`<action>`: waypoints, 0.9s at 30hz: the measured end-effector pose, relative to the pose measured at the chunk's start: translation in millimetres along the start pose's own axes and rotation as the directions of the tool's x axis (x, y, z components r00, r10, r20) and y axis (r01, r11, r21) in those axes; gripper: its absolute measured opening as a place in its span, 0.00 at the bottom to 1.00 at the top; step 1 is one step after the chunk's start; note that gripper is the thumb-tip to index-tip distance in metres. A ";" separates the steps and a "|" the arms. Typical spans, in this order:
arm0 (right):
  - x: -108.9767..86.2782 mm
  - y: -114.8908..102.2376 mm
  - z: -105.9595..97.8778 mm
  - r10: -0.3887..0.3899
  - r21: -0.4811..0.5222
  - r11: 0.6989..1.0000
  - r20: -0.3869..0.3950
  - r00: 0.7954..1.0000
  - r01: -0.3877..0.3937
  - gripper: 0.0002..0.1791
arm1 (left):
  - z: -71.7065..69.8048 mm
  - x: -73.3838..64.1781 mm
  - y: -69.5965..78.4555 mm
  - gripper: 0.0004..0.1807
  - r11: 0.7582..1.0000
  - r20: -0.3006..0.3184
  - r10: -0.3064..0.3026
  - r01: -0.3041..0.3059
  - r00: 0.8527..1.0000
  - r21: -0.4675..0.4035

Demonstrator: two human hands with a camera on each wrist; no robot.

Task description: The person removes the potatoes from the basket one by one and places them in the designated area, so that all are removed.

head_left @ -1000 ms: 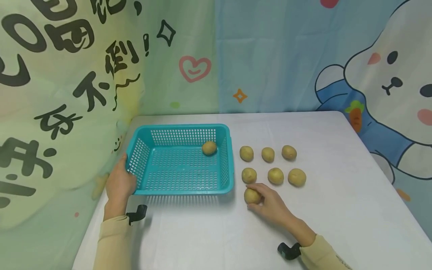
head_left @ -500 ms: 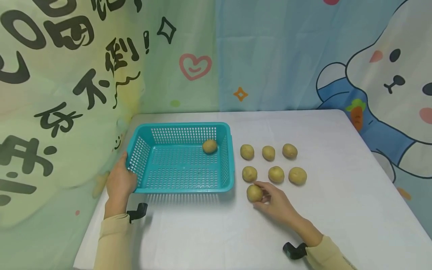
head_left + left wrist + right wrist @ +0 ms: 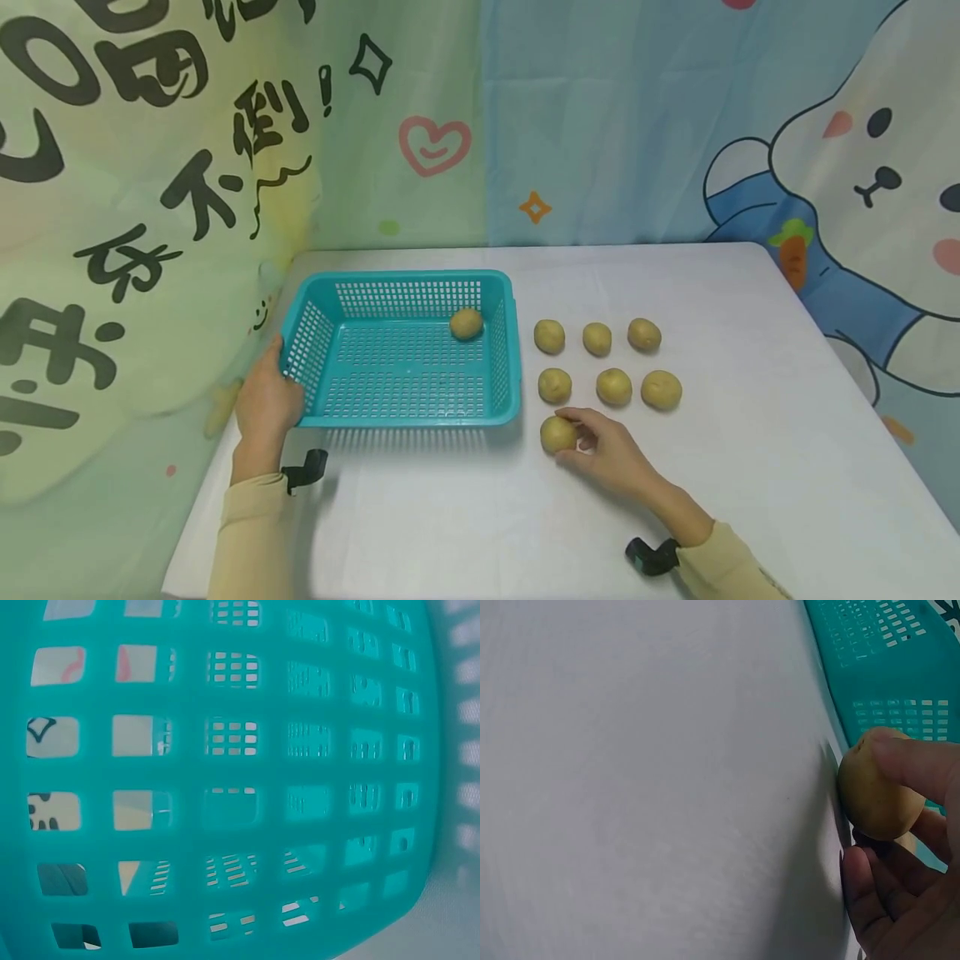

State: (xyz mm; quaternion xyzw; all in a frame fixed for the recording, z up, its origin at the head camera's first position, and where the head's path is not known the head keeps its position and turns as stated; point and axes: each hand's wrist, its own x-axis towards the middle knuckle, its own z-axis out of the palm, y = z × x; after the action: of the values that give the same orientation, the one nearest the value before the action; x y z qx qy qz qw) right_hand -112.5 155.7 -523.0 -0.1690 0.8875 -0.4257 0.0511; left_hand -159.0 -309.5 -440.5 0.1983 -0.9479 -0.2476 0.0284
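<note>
My left hand (image 3: 268, 400) grips the left rim of a turquoise plastic basket (image 3: 408, 421). In the left wrist view, the basket's slotted wall (image 3: 270, 769) fills most of the picture and the hand is out of sight. One potato (image 3: 467, 324) lies inside the basket near its back right corner. My right hand (image 3: 606, 450) pinches another potato (image 3: 557, 434) between thumb and fingers, just right of the basket's front corner. From the right wrist, this potato (image 3: 877, 786) shows the thumb on top and shadow on the cloth beside it.
Behind the held potato, several more potatoes (image 3: 614, 387) stand in two rows right of the basket. A white cloth covers the table (image 3: 450, 517). Printed curtains (image 3: 600, 125) hang along the back and left. Each wrist carries a black camera mount (image 3: 651, 557).
My right hand shifted the potato slightly right, then back left and a little nearer. Its fingers now cover less of the potato. The left hand and basket stay put.
</note>
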 end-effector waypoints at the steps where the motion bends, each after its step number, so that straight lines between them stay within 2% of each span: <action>1: -0.3 -0.1 0.4 0.001 -0.006 1.000 -0.004 1.000 -0.001 0.33 | -0.1 0.0 0.2 0.40 1.000 -0.001 0.002 -0.002 1.000 0.000; 18: -4.8 -0.1 -4.8 0.032 0.043 0.999 -0.002 0.999 -0.031 0.31 | 0.7 0.3 -0.3 0.40 1.000 -0.003 -0.009 0.009 1.000 -0.007; 22: -4.7 1.0 -10.6 0.028 0.076 0.997 -0.094 0.995 -0.020 0.22 | 1.0 1.0 -1.7 0.41 1.000 -0.002 0.003 -0.003 1.000 -0.004; 27: 6.1 -4.9 -21.2 -0.026 0.101 0.993 -0.248 0.968 0.053 0.13 | 1.0 1.8 -3.3 0.42 1.000 0.002 0.007 -0.007 1.000 0.004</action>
State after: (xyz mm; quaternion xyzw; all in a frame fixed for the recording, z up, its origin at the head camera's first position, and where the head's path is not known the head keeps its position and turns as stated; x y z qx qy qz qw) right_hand -121.9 166.4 -505.5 -0.1296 0.8592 -0.4914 -0.0591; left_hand -159.7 -312.3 -443.0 0.1950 -0.9491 -0.2458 0.0277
